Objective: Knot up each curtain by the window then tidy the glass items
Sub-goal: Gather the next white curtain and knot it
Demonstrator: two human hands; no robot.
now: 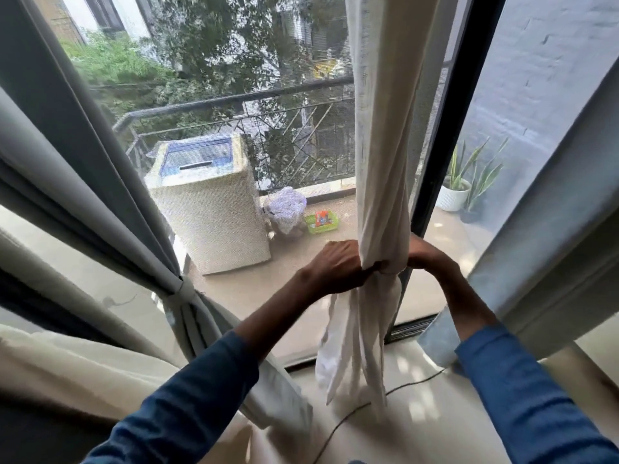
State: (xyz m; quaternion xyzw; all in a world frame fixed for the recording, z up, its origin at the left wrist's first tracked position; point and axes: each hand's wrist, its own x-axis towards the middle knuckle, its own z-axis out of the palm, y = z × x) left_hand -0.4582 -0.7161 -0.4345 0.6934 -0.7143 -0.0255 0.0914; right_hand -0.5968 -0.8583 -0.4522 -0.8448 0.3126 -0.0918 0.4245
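Two hands work on the white curtain [378,145], which hangs gathered into a rope in front of the dark window frame [445,155]. Left hand [338,266] is closed on the bunched cloth from the left, at the point where the fabric is cinched. Right hand [427,257] is closed on the same bunch from the right, wrist bent, fingers hidden behind the cloth. Below the hands the curtain's loose tails hang down towards the floor [418,406]. Both sleeves are blue.

Grey curtain [83,155] at left is already gathered and bound at its waist by a tie [182,289]. Another grey curtain [549,236] hangs at right, loose.

Containers, all outside on the balcony behind the glass: a covered washing machine [207,209], lid shut; just beside it a bag [288,209] stuffed with pale cloth; next to that a green basket [322,222] holding small packets, contents unclear; a white pot [452,197] with a spiky plant.

No glass items can be identified in view.
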